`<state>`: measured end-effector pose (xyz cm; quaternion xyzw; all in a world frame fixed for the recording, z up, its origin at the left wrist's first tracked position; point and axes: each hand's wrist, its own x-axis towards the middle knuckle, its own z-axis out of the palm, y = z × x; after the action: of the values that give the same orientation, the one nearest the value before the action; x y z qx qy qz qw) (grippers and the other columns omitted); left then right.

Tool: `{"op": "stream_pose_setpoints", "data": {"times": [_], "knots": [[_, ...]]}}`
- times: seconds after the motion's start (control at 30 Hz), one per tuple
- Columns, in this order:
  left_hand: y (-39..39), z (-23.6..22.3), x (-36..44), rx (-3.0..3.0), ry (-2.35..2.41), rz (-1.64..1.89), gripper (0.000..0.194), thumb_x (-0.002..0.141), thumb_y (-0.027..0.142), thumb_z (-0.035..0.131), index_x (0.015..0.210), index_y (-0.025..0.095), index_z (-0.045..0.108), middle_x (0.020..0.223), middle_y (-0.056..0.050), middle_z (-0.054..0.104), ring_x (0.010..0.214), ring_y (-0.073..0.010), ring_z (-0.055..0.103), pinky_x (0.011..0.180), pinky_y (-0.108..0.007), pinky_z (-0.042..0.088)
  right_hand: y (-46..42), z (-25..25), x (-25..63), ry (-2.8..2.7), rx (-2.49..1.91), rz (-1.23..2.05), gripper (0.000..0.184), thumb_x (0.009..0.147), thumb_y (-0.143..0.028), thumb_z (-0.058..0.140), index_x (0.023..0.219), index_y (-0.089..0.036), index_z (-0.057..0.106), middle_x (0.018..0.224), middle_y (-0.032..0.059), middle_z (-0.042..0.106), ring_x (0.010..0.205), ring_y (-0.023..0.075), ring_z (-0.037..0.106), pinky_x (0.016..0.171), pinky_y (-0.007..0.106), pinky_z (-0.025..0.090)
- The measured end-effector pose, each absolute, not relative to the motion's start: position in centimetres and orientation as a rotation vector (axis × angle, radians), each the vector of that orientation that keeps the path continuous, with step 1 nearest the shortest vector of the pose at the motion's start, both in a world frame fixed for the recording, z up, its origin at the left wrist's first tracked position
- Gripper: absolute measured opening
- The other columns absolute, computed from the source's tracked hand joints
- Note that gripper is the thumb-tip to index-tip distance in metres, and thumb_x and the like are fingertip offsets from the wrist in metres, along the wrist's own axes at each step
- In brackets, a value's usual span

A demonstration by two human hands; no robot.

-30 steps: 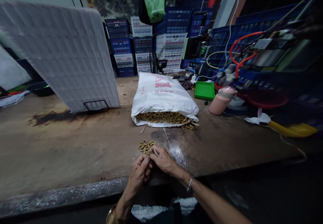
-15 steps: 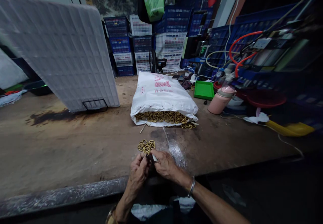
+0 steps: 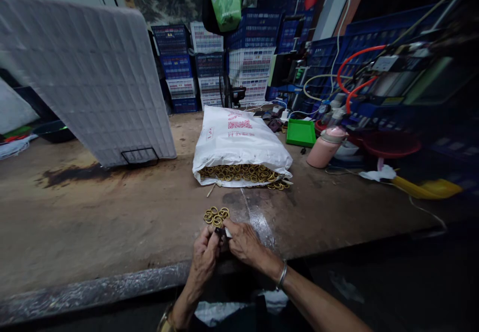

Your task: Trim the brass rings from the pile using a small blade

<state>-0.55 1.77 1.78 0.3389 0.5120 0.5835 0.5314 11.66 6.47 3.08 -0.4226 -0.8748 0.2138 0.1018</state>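
My left hand (image 3: 204,258) is closed in a pinch on a small dark piece (image 3: 219,232) whose kind I cannot make out. My right hand (image 3: 246,243) meets it from the right, fingers curled round a small thing with a white part (image 3: 228,232); most of it is hidden by the fingers. Just beyond the fingertips lies a little pile of brass-coloured rings (image 3: 216,216) on the wooden table (image 3: 112,222). Farther back, a white woven sack (image 3: 239,142) with red print lies on its side, its mouth toward me, full of similar rings (image 3: 239,173).
A grey ribbed panel (image 3: 101,82) stands at left. On the right are a green tray (image 3: 301,132), a pink bottle (image 3: 324,148), a yellow scoop (image 3: 430,188) and a machine with red hoses (image 3: 396,70). Stacked crates (image 3: 250,62) line the back.
The view has shifted very slightly. Both hands stay together at the same spot in front of the rings, with only slight finger movement; the dark piece shows a little more clearly.
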Motion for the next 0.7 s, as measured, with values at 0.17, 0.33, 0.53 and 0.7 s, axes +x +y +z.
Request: {"op": "stream_pose_setpoints", "data": {"times": [0.17, 0.33, 0.53, 0.7], "knots": [[1.6, 1.6, -0.8, 0.927, 1.238, 1.365, 0.032, 0.067, 0.048, 0.059, 0.061, 0.018, 0.049, 0.052, 0.006, 0.043, 0.044, -0.0061, 0.032, 0.043, -0.019, 0.027, 6.9, 1.9, 11.5, -2.615, -1.213, 0.654, 0.033, 0.062, -0.008, 0.039, 0.092, -0.019, 0.048, 0.069, 0.0016, 0.059, 0.059, 0.0134, 0.052, 0.052, 0.022, 0.024], [0.7, 2.6, -0.8, 1.090, 1.293, 1.286, 0.028, 0.077, 0.042, 0.049, 0.061, 0.019, 0.046, 0.053, 0.005, 0.040, 0.046, -0.0083, 0.033, 0.047, -0.020, 0.029, 8.1, 1.2, 12.2, -2.587, -1.392, 0.547, 0.032, 0.068, -0.010, 0.040, 0.098, -0.018, 0.048, 0.073, 0.0038, 0.060, 0.062, 0.0142, 0.052, 0.053, 0.023, 0.024], [1.2, 5.8, 0.0, 1.665, 1.253, 1.084, 0.018, 0.079, 0.025, 0.046, 0.063, 0.020, 0.052, 0.058, 0.001, 0.045, 0.055, -0.0134, 0.040, 0.057, -0.025, 0.031, 9.5, 0.9, 13.3, -2.387, -1.623, 0.567, 0.019, 0.072, -0.013, 0.040, 0.087, -0.017, 0.051, 0.067, 0.0025, 0.058, 0.058, 0.0129, 0.050, 0.052, 0.022, 0.026], [2.3, 5.5, 0.8, 2.220, 1.244, 0.574, 0.011, 0.075, 0.015, 0.047, 0.082, 0.017, 0.056, 0.068, -0.005, 0.056, 0.059, -0.0181, 0.049, 0.059, -0.029, 0.035, 10.5, -0.9, 13.2, -2.011, -1.604, 0.794, 0.014, 0.074, -0.026, 0.040, 0.070, -0.019, 0.051, 0.057, -0.0020, 0.050, 0.053, 0.0107, 0.044, 0.049, 0.019, 0.028]]}}
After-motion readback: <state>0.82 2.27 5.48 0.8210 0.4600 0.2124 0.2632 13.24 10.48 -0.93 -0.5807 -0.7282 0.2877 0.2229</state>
